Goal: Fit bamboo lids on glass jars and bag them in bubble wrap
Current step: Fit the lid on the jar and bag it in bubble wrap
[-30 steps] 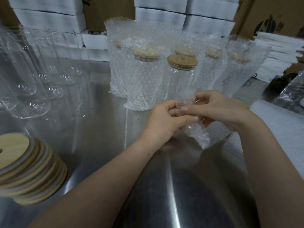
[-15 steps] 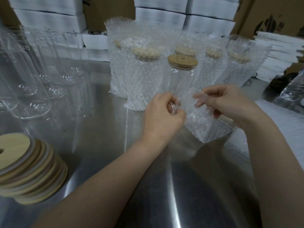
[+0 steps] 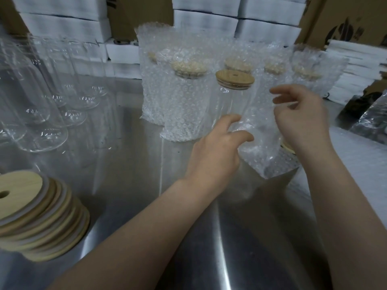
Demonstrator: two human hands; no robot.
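A clear glass jar (image 3: pixel 229 105) with a bamboo lid (image 3: pixel 235 78) stands unwrapped on the steel table (image 3: pixel 129 164). Just to its right, my right hand (image 3: pixel 303 124) holds an empty bubble wrap bag (image 3: pixel 266 151) by its upper edge, fingers curled, and the bag hangs with its mouth spread. My left hand (image 3: pixel 217 153) reaches toward the jar's lower part. Its thumb and fingers are spread and loosely curved, close to the bag's left edge, and grip nothing I can make out.
Several bagged, lidded jars (image 3: pixel 184 97) stand behind. Bare glass jars (image 3: pixel 39 114) crowd the left side. A stack of bamboo lids (image 3: pixel 39 218) lies at front left. Flat bubble wrap bags (image 3: pixel 360 164) lie on the right, with white boxes (image 3: pixel 62 28) and cardboard at the back.
Both hands were pinching the bag's mouth together. They have since pulled apart, which spread the bag. My left hand let go and moved toward the jar, and my right hand rose with the bag.
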